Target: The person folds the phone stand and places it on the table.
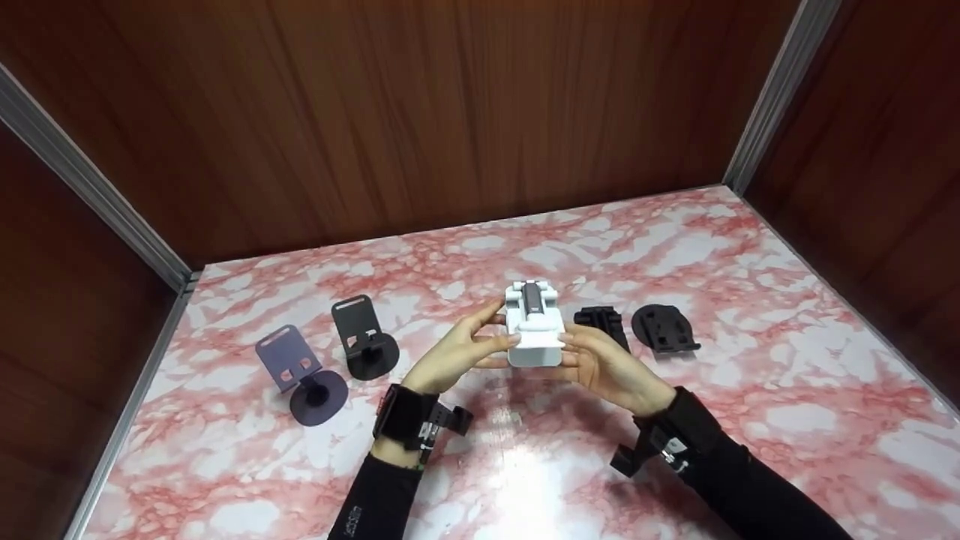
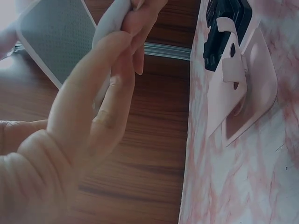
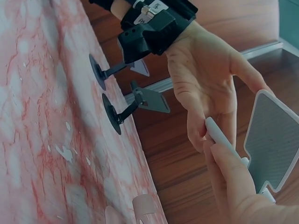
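A white folding phone stand (image 1: 534, 337) is held up above the table between both hands. The left hand (image 1: 442, 356) grips its left edge, with the thumb on the near face and fingers behind. On the opposite edge, the right hand (image 1: 611, 371) pinches it the same way. A dark grey strip (image 1: 533, 298) runs down the stand's hinged arm. The right wrist view shows the stand partly unfolded, its grey ribbed pad (image 3: 275, 140) angled away from the white plate (image 3: 219, 135). Fingers hide part of the plate.
A purple phone stand (image 1: 319, 397) and a black one (image 1: 366, 337) stand at left. Right of the hands are a folded black stand (image 1: 600, 319) and a round-based black stand (image 1: 664, 330). A pink stand (image 2: 254, 84) appears in the left wrist view. Wooden walls (image 1: 450, 112) enclose the marbled table.
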Demonstrator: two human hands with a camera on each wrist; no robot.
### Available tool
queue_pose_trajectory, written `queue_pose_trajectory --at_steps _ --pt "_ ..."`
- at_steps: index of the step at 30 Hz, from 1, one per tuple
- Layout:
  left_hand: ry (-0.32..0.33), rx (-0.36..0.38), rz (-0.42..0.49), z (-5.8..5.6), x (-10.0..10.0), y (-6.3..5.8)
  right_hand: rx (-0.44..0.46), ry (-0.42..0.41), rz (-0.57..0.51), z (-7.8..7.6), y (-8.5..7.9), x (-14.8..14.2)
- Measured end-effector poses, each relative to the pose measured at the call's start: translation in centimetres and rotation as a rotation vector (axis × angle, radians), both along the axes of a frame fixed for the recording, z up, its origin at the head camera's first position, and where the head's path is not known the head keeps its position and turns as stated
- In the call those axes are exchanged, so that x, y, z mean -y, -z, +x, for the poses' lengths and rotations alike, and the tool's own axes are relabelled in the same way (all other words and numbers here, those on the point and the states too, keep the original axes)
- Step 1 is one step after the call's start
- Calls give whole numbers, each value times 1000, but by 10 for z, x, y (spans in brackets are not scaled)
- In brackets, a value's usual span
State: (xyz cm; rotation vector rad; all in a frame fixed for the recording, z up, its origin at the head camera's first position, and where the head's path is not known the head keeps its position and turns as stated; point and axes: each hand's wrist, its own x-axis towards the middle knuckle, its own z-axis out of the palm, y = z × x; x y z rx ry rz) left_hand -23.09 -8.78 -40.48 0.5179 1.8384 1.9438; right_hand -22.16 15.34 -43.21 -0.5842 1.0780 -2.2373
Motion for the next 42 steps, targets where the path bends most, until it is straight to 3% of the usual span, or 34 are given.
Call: queue_pose_trajectory --at_steps 13,24,42 --pt "-17 7 0 -3 -1 4 50 77 52 4 -3 2" --pt "-4 45 41 -3 -3 8 4 93 128 2 -2 3" --pt "-21 -82 -12 -6 -4 15 -58 141 233 0 3 4"
